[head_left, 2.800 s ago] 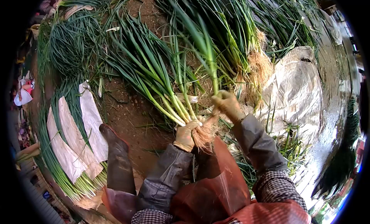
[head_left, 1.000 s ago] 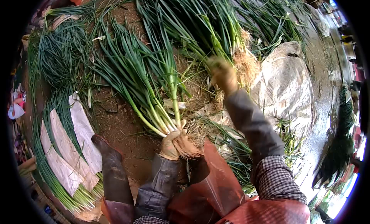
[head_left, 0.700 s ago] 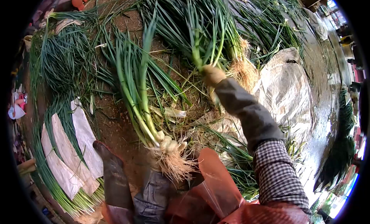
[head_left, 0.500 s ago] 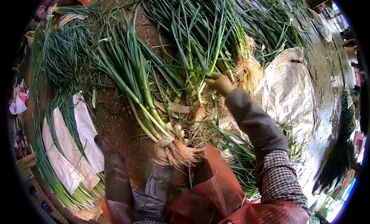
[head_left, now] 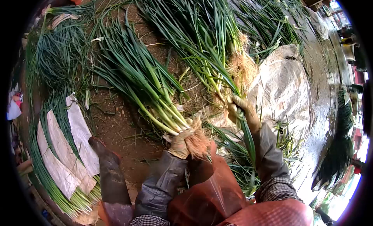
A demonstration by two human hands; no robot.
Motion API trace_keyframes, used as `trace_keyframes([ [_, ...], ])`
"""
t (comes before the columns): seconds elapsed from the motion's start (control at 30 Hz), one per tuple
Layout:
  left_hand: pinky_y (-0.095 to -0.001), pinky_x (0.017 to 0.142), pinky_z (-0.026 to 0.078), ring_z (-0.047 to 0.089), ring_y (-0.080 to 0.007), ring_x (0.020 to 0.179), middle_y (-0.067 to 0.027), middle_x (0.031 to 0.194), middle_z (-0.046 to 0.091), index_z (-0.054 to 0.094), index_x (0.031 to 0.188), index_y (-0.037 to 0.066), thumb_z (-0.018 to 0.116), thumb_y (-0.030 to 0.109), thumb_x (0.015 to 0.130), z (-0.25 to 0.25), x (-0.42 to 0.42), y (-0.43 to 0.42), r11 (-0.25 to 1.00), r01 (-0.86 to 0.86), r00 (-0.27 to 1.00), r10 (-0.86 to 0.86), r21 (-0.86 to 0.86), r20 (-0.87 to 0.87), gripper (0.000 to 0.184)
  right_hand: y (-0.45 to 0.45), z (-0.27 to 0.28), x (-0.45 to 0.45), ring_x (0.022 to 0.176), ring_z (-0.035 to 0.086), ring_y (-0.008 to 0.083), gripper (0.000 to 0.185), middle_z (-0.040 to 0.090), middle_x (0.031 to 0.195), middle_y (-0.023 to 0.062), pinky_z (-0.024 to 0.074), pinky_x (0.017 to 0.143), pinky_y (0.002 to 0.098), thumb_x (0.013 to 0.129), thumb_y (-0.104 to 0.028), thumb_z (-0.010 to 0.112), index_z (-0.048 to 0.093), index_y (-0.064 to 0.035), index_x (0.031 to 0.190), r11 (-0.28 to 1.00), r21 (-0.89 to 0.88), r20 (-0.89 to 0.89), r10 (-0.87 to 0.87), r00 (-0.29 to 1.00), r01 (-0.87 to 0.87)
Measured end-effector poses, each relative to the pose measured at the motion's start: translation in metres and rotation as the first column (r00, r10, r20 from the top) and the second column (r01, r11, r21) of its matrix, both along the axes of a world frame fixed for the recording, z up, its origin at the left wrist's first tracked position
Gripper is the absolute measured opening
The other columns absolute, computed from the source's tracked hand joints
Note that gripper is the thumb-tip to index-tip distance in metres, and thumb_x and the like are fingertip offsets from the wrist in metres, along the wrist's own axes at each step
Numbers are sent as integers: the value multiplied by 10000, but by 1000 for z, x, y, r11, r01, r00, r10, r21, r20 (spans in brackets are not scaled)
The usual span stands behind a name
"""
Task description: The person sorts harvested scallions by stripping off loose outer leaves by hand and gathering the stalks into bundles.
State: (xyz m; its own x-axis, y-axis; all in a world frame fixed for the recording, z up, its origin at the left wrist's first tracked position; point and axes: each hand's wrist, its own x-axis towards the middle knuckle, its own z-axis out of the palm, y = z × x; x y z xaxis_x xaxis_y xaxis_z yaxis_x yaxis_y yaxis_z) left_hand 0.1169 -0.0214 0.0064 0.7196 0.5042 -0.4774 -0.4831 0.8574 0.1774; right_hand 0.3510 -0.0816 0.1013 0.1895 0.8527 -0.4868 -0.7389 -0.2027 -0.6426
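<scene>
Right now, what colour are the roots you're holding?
The roots are pale orange-brown, clearest in the head view.

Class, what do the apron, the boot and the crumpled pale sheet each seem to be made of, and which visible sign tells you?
Apron: probably thin orange-red plastic, glossy and partly see-through, with streaks along its folds.
Boot: likely dark rubber or plastic, dirt-smeared, with a smooth shaft.
Crumpled pale sheet: perhaps plastic sheeting, faintly shiny, with sharp creases; any weave is unclear.
</scene>
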Motion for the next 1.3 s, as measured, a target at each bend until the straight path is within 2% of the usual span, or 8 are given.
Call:
trace_keyframes([
  [0.43,-366,875,537,609,-227,978,-146,1110,589,557,1144,-20,564,-3,821,-11,36,-5,983,144,985,-153,-117,-77,324,-116,57,26,492,477,87,237,534,625,-2,356,414,214,917,-250,561,539,-28,996,927,-344,230,237,944,-149],
  [0.53,-379,997,464,538,-286,1139,-240,1247,509,464,1231,-50,534,-56,804,-12,-4,1,972,184,960,-209,-143,-187,433,-205,44,77,576,534,143,291,599,705,28,449,569,298,846,-346,670,663,-70,939,478,-823,178,731,659,-308],
  [0.6,-423,1012,440,507,-343,1184,-240,1235,523,455,1207,-36,521,-65,780,-10,-20,-1,980,165,967,-183,-110,-179,433,-264,15,115,839,592,199,154,660,821,54,486,778,314,866,-203,632,692,-68,907,-418,-894,-398,906,-141,-164],
  [0.87,-446,1011,428,578,-304,1084,-140,1094,617,550,1101,52,599,-49,739,32,-16,10,990,125,988,-130,-57,-89,379,36,-91,18,764,547,170,267,578,892,98,490,671,311,872,-281,639,565,-44,970,879,-462,886,454,-90,-120],
  [0.93,-428,1027,413,512,-318,1181,-174,1156,585,533,1134,31,586,-55,743,28,-14,10,988,121,986,-131,-99,-106,404,80,-147,16,775,556,170,272,585,895,102,492,678,292,887,-290,619,579,-33,965,760,-640,533,544,648,-112],
  [0.97,-417,1033,408,482,-323,1217,-185,1179,572,528,1152,25,584,-57,746,27,-13,11,990,104,986,-116,-97,-121,418,92,-103,-3,741,567,166,227,606,872,102,500,653,296,918,-248,572,585,-23,951,739,-649,648,662,377,-181],
  [1.17,-284,852,525,622,-179,923,-92,1054,625,572,1149,0,620,-55,765,9,11,-4,999,11,962,4,52,-275,391,53,-81,-56,734,573,147,258,619,854,94,491,656,305,936,-226,548,611,12,1014,940,-278,448,309,839,-197],
  [1.3,-319,860,523,626,-210,913,-108,1036,633,568,1133,-26,581,-6,818,-11,5,-13,997,50,962,-66,-67,-266,316,19,-12,-57,719,556,144,271,589,815,99,487,658,316,920,-276,566,647,-20,884,812,-416,536,582,611,-408],
])
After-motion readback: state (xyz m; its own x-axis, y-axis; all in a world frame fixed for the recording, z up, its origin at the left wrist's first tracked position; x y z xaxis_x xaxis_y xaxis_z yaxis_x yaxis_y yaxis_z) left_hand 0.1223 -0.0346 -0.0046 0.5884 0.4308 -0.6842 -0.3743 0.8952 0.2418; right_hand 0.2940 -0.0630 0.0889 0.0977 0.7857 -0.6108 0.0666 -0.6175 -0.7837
